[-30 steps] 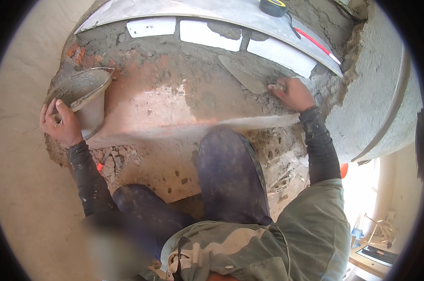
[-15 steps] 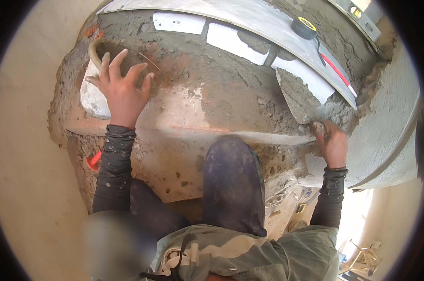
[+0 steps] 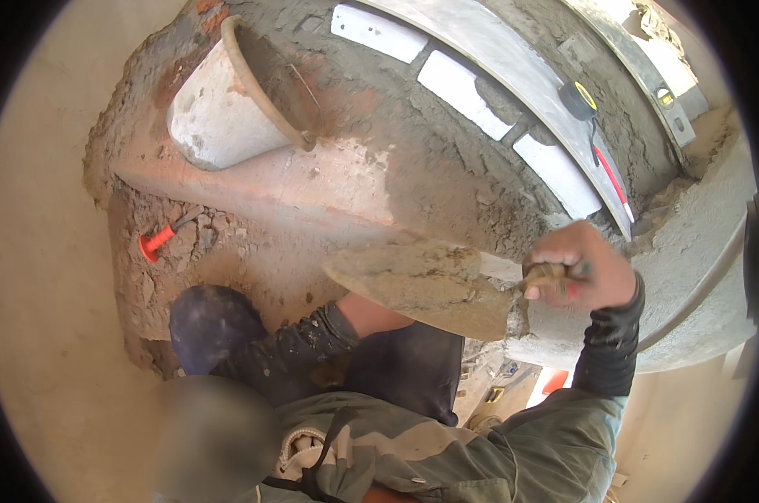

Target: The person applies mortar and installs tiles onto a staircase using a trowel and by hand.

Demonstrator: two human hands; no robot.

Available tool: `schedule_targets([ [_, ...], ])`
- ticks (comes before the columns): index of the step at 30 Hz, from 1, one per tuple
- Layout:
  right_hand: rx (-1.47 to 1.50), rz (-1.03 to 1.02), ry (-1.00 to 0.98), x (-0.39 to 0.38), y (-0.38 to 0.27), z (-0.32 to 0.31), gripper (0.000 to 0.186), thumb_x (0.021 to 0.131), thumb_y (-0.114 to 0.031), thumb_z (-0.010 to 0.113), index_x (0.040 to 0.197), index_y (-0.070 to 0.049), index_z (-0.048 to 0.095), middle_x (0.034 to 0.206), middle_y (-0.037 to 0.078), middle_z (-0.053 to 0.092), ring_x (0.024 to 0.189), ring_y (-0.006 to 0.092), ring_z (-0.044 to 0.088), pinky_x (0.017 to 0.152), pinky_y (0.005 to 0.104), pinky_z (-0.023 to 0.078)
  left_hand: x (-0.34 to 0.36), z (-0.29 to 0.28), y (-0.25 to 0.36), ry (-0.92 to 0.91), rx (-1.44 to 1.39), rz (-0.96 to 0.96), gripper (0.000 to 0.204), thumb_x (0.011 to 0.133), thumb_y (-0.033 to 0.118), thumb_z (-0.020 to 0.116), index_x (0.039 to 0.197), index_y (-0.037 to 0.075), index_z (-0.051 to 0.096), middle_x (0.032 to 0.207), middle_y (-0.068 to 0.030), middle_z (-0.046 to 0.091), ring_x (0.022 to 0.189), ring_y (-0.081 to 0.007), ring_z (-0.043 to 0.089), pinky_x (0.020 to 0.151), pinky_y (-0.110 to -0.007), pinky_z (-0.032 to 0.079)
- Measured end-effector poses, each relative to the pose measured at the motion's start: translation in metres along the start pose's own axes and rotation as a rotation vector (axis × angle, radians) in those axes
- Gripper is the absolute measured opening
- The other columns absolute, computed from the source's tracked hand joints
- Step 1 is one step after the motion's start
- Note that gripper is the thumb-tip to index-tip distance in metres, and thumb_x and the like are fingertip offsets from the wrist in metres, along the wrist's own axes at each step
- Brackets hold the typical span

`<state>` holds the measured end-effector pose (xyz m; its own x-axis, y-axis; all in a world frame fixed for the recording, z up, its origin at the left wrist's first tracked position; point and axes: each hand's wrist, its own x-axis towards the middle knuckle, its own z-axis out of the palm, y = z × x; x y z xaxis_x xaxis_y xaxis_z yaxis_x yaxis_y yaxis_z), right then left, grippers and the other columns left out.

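My right hand [image 3: 585,267] is closed round the handle of a trowel [image 3: 421,285]. Wet grey-brown mortar covers the broad blade, which points left and lies level across the middle, in front of the ledge. Beneath the blade reaches my left hand [image 3: 373,317]; only its wrist end shows and the fingers are hidden. A whitish bucket [image 3: 224,109] lies tipped on the mortar-smeared ledge [image 3: 312,193], its mouth facing right. Beyond the trowel, three white blocks [image 3: 463,92] sit in a curved row, bedded in mortar.
A curved grey strip [image 3: 522,63] runs behind the blocks, carrying a black-and-yellow tape roll [image 3: 578,100] and a red pencil-like stick [image 3: 611,180]. A spirit level [image 3: 668,109] stands at the far right. Left below the ledge lies a red-handled tool [image 3: 157,243].
My left hand has left the bucket and come down under the trowel. The trowel has swung from the rightmost block toward me, its blade now pointing left. The view has shifted.
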<state>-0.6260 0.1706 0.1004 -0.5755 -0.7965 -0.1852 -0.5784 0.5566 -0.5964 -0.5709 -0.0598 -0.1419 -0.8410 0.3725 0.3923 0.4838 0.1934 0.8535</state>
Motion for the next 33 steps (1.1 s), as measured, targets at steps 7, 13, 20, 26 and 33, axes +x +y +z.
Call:
schedule_targets([
  [7,-0.317,0.56,0.342,0.063,0.025,-0.061,0.045,0.096,-0.042,0.067,0.087,0.002,0.071,0.059,0.007,0.057,0.046,0.0129,0.054,0.047,0.0302,0.045,-0.012,-0.043,0.014,-0.023,0.218,0.137,0.025,0.088,0.017,0.07,0.11,0.003,0.07,0.126,-0.0146,0.06,0.121,-0.0351,0.054,0.105,-0.045,0.043],
  [13,-0.311,0.518,0.427,0.028,0.05,0.022,0.044,0.099,-0.043,0.063,0.078,-0.005,0.064,0.057,-0.003,0.049,0.046,0.0063,0.044,0.044,0.0246,0.036,-0.009,-0.077,0.001,0.042,0.321,0.009,0.033,0.09,0.015,0.065,0.119,0.0,0.067,0.128,-0.0192,0.061,0.124,-0.038,0.054,0.108,-0.045,0.042],
  [20,0.412,0.652,0.72,0.0,0.07,0.11,0.019,0.094,-0.017,0.069,0.098,0.001,0.063,0.067,-0.003,0.053,0.055,0.0046,0.047,0.049,0.0237,0.035,0.044,-0.095,-0.023,0.017,0.378,-0.006,0.045,0.095,0.019,0.056,0.133,-0.005,0.057,0.136,-0.0277,0.056,0.128,-0.0406,0.052,0.111,-0.047,0.039],
  [26,-0.272,0.493,0.736,-0.047,0.086,0.116,0.013,0.089,-0.009,0.068,0.095,0.001,0.06,0.069,0.007,0.051,0.062,0.0153,0.053,0.054,0.0305,0.039,0.15,-0.072,-0.016,0.087,0.525,-0.122,0.052,0.097,0.025,0.055,0.141,-0.004,0.048,0.144,-0.0283,0.049,0.134,-0.041,0.047,0.116,-0.051,0.034],
  [33,-0.563,-0.13,0.726,-0.017,0.079,0.091,0.021,0.067,-0.015,0.069,0.081,-0.005,0.057,0.074,0.012,0.056,0.062,0.0292,0.058,0.055,0.0408,0.046,0.223,-0.059,-0.055,-0.024,0.994,0.202,0.068,0.087,0.012,0.058,0.15,0.0,0.036,0.163,-0.0219,0.023,0.149,-0.0356,0.028,0.121,-0.06,0.019],
])
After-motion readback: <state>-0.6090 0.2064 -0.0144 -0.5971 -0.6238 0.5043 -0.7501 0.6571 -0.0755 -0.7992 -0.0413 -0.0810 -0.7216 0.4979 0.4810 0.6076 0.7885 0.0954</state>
